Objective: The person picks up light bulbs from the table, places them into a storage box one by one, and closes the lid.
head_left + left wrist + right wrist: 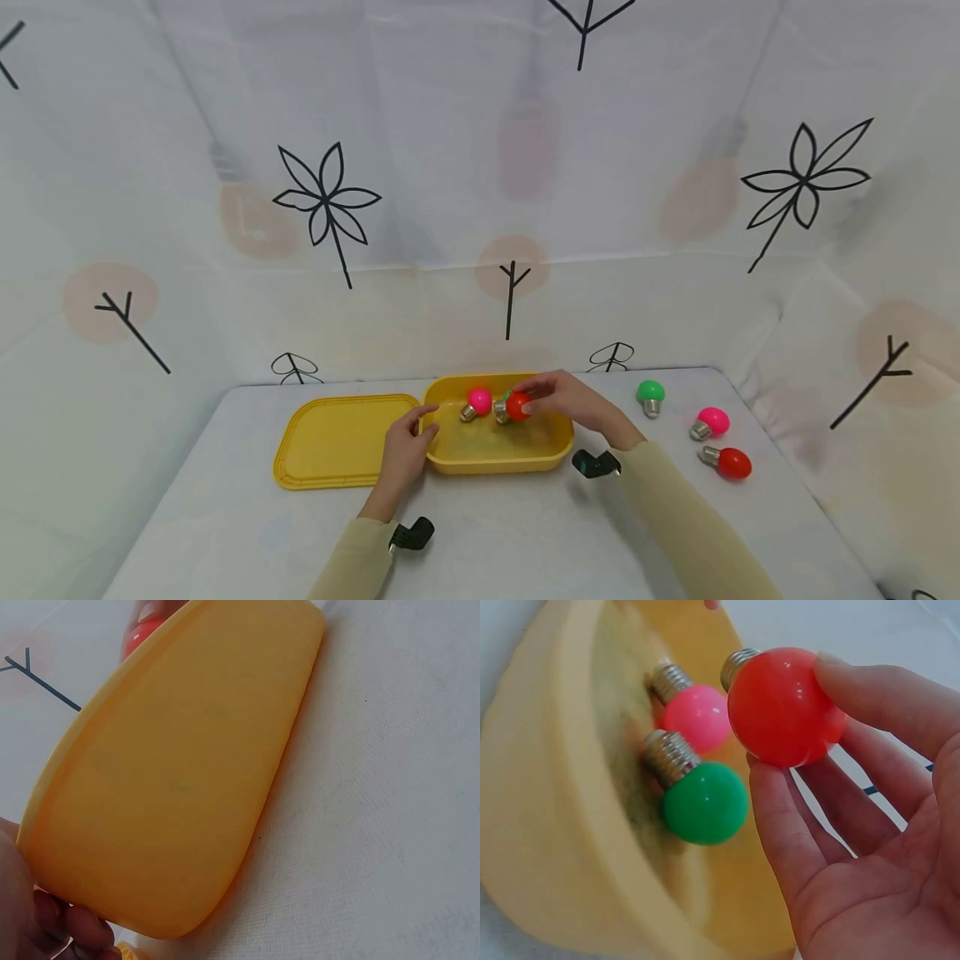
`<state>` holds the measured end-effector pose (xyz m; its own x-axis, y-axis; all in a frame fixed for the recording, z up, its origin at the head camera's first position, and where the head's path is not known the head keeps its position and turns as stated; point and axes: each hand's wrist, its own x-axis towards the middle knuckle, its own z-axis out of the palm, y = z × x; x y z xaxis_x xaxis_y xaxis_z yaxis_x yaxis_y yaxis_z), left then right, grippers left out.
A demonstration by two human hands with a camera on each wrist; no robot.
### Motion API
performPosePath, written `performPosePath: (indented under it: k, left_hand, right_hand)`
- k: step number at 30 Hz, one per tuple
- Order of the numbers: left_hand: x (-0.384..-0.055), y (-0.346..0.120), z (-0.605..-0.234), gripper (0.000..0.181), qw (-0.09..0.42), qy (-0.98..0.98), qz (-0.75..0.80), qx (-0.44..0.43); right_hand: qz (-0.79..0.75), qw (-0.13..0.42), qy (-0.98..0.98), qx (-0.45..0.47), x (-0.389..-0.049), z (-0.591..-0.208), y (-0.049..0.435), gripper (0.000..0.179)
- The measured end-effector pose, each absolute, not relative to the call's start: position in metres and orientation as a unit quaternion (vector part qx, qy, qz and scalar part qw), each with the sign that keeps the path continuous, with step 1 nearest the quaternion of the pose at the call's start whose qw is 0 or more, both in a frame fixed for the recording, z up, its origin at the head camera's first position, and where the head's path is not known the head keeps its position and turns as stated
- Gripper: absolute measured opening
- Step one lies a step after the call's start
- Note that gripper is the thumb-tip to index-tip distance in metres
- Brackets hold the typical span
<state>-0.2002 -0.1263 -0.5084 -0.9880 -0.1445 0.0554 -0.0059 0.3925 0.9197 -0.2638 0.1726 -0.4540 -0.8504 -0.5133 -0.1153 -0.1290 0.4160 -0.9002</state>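
My right hand (566, 398) pinches a red light bulb (786, 706) between thumb and fingertips, over the inside of a yellow plastic box (495, 467). Its metal screw base points left in the head view. In the box lie a pink bulb (697, 718) and a green bulb (706, 802), the green one partly hidden behind the red bulb in the head view. My left hand (405, 450) holds the box at its left end, fingers curled against the wall in the left wrist view.
A flat yellow lid (345, 442) lies left of the box. To the right on the white table (495, 542) are another green bulb (651, 392), a pink bulb (712, 421) and a red bulb (733, 463). A patterned cloth (442, 317) hangs behind the table.
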Motion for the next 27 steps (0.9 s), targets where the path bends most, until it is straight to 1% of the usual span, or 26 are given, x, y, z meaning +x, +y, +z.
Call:
performPosePath:
  k: [11,27]
  left_hand:
    - [-0.199,-0.126,-0.508,0.028,0.059,-0.833,-0.548,0.048]
    - [-0.200,-0.126,-0.508,0.029,0.059,-0.832,-0.550,0.049]
  right_hand:
    - [-0.502,0.202,0.814,-0.211,-0.272,-0.451,0.162,0.034]
    - [-0.501,0.235,0.802,-0.226,-0.285,-0.460,0.142,0.034]
